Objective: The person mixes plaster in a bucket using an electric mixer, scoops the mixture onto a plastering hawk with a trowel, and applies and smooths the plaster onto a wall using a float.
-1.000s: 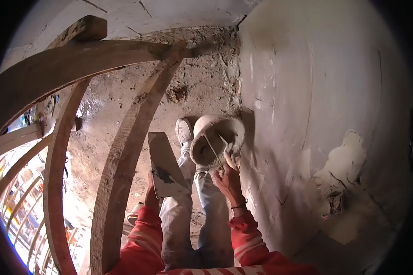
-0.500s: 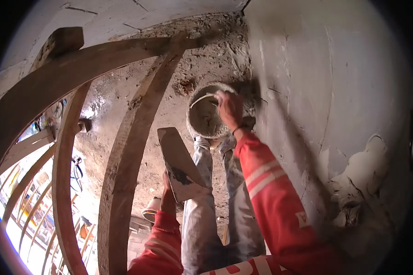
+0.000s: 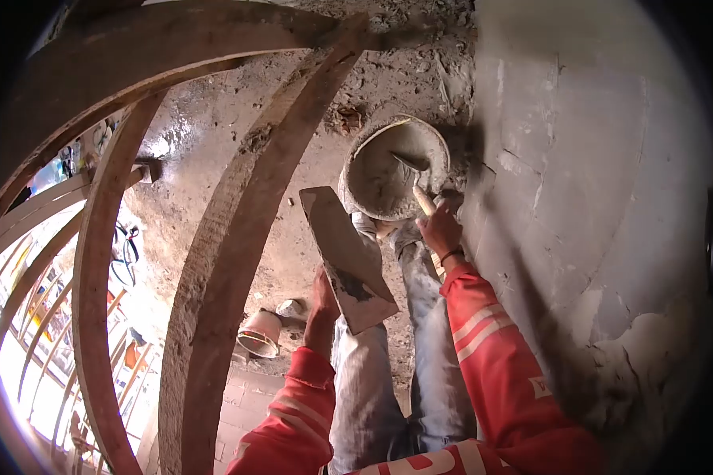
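Observation:
In my left hand (image 3: 322, 294) is a long rectangular plasterer's float (image 3: 347, 257), flat face up, its surface grey with a dark wet patch near one end. The board hides most of those fingers. My right hand (image 3: 440, 230) is closed round the pale handle of a trowel (image 3: 425, 199). The trowel's blade dips into a round bucket (image 3: 358, 204) coated with grey mortar, which has some grey mix (image 3: 372, 176) inside. The bucket stands on the floor just beyond my feet.
Curved wooden beams (image 3: 230, 229) rise on the left, close to my left arm. A plastered wall (image 3: 562, 182) runs along the right. A small bucket (image 3: 260, 332) lies tipped on the dirty floor (image 3: 206, 182). Bright light comes through slats (image 3: 51, 340) at lower left.
My right hand has drawn back from over the bucket to its near right rim, and the trowel now shows. The view has shifted; the float remains in my left hand.

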### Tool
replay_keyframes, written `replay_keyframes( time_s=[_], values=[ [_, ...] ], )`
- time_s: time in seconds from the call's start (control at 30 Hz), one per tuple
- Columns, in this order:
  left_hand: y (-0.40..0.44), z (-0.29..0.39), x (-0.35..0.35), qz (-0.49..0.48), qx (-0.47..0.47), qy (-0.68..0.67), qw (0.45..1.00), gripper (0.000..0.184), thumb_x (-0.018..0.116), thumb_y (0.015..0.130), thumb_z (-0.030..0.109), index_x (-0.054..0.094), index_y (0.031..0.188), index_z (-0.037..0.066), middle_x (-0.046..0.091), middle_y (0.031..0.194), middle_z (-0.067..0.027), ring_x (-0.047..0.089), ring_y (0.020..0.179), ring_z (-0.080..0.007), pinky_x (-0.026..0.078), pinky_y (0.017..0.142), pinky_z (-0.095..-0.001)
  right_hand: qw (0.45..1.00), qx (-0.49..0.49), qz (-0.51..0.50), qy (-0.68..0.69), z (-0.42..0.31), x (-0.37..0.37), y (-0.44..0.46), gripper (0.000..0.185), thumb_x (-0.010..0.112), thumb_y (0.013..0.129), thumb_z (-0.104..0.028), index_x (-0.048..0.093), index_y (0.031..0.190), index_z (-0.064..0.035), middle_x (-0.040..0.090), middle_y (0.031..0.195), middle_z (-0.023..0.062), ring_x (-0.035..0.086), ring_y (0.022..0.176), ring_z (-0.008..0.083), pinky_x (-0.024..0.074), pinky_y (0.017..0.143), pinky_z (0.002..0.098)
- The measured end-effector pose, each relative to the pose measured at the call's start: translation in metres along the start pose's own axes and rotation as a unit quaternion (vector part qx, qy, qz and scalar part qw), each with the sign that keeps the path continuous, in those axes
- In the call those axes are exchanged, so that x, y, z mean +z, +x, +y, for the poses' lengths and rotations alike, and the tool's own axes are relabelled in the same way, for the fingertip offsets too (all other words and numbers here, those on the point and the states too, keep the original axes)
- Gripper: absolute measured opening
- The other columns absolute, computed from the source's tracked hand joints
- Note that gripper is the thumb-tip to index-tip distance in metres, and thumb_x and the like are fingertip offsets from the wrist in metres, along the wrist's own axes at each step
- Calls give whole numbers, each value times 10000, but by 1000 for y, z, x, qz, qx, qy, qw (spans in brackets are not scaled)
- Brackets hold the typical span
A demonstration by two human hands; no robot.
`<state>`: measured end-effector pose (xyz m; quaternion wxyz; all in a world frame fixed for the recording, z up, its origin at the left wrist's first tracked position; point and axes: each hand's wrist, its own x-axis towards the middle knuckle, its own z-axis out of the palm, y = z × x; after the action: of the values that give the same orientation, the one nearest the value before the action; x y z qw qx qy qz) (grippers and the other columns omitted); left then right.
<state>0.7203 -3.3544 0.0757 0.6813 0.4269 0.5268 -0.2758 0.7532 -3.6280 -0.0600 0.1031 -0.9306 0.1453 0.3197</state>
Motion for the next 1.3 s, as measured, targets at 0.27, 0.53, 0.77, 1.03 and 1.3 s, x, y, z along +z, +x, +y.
replay_keyframes(
  time_s=[0.27, 0.53, 0.77, 1.03, 1.3],
  values=[
    [14, 6, -4, -59, 5, -24, 998, 276, 465, 1020, 261, 609, 1139, 57, 661, 1066, -98, 659, 950, -223, 549, 820, -354, 974, -53, 181, -126, -49, -5, 15, 549, 631, 824, -224, 490, 1344, -119, 646, 897, 155, 647, 776, 317, 530, 644, 426],
    [23, 7, -13, -62, 66, 41, 995, 219, 515, 970, 141, 607, 1128, 21, 653, 1083, -111, 645, 998, -235, 527, 866, -354, 995, -74, -17, 64, -57, -12, 7, 503, 619, 913, -285, 451, 1331, -60, 667, 825, 182, 670, 732, 359, 538, 599, 474],
    [34, 10, -5, -58, 58, -3, 997, 264, 485, 963, 181, 622, 1089, -7, 655, 1066, -132, 650, 978, -233, 532, 860, -340, 946, -67, -57, 312, -42, 26, 8, 474, 640, 921, -325, 455, 1249, -37, 658, 948, 307, 626, 936, 516, 506, 787, 566],
    [60, 10, -15, -60, 153, 146, 976, 280, 468, 958, 202, 636, 1065, 6, 674, 1015, -131, 664, 952, -239, 540, 843, -337, 861, -25, -188, 471, -6, 39, -7, 498, 641, 945, -365, 483, 1262, -16, 647, 819, 170, 651, 680, 268, 522, 658, 398],
    [67, 44, -17, -43, 115, 107, 987, 369, 410, 1012, 296, 595, 1158, 12, 661, 1037, -98, 651, 908, -182, 538, 801, -318, 878, -111, -73, 461, -1, 8, -80, 349, 636, 952, -279, 558, 1230, -85, 620, 774, 101, 653, 699, 231, 480, 547, 355]
  ],
)
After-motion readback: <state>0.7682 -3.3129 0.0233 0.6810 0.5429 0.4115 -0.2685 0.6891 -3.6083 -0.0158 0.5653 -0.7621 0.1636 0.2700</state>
